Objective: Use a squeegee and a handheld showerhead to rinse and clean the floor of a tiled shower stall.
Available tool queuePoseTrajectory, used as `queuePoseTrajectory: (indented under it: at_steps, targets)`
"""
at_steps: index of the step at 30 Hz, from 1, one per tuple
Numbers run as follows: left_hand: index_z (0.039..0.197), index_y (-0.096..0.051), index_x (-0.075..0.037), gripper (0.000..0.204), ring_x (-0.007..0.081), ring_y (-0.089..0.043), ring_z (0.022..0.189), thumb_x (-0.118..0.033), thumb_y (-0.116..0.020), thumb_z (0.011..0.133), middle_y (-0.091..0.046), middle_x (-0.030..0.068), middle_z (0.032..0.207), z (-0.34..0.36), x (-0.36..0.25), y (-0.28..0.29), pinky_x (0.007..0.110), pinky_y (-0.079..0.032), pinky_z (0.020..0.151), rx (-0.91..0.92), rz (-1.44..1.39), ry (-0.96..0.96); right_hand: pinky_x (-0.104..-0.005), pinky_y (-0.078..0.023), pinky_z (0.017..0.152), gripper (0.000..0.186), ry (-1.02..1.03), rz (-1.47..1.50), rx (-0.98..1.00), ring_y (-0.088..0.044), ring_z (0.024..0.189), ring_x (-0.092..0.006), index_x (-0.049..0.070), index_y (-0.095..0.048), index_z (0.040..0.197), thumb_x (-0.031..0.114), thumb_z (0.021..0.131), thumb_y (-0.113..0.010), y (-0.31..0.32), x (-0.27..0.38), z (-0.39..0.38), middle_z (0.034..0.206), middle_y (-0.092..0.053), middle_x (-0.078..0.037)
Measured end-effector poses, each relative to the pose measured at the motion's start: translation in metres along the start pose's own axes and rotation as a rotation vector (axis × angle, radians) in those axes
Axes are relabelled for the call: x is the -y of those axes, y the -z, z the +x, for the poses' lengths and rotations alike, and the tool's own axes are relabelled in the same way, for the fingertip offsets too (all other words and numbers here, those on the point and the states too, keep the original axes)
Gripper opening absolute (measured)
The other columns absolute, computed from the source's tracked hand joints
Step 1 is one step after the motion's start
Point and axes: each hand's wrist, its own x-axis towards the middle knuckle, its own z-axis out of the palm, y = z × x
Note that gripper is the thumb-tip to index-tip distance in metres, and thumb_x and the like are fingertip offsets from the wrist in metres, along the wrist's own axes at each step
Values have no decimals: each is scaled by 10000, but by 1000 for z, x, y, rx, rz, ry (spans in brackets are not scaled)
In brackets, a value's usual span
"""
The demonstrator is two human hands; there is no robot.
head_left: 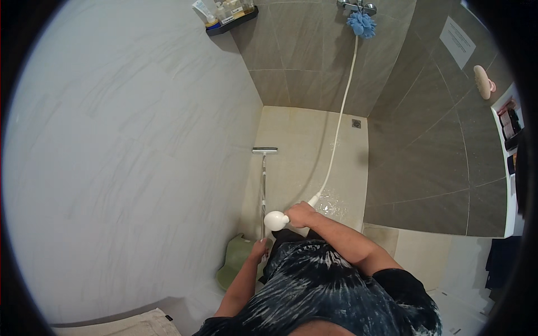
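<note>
Left grip (259, 250) on squeegee (264, 190), beside wall (140, 140)

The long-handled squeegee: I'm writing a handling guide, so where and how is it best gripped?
Probably near the lower end of its slim pole, from the near side, wrapping the fingers around. The pole runs straight away to the wide crosswise head at the far end; the left hand grips it that way.

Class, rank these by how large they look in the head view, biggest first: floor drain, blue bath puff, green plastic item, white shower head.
1. Green plastic item, partly hidden
2. Blue bath puff and white shower head: too alike to rank
3. Floor drain
</note>
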Motion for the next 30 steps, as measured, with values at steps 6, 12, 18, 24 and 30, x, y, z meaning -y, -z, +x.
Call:
queuePoseTrajectory:
  at_steps: [6,12,18,24,30]
  targets:
    - [1096,-474,-42,367,160,-467,485,-394,-485,993,-473,39,656,-5,-3,-3,337,-400,439,10,-40,10,-440,-499,826,227,-109,-42,-28,-682,931,-293,148,-706,951,151,759,-587,-17,-41,-13,931,-715,-103]
    - [1103,-476,-63,350,154,-457,476,-396,-486,994,-470,31,650,10,-1,17,329,-397,428,47,-55,6,-448,-501,829,201,-240,-82,-113,-680,926,-289,133,-699,939,146,775,-585,-22,-61,-22,929,-714,-103]
    - [1058,-459,-73,328,141,-440,461,-394,-486,997,-439,15,633,9,1,16,312,-381,407,59,-89,20,-447,-434,895,209,-132,46,-231,-632,988,-304,111,-657,926,84,735,-578,-26,-33,-18,957,-677,-99]
    - [1132,-462,-66,360,130,-427,468,-397,-491,995,-455,28,680,-5,-13,-3,301,-384,416,22,-60,52,-450,-446,876,200,-35,45,-153,-644,975,-297,118,-675,928,119,746,-593,-43,-22,-17,946,-692,-94]
    - [1172,-472,-74,376,121,-443,503,-398,-506,985,-488,51,764,-21,-19,-19,287,-396,433,8,-101,69,-432,-458,861,186,-28,-52,-5,-673,932,-279,148,-718,907,172,762,-604,-66,-56,-26,922,-718,-94]
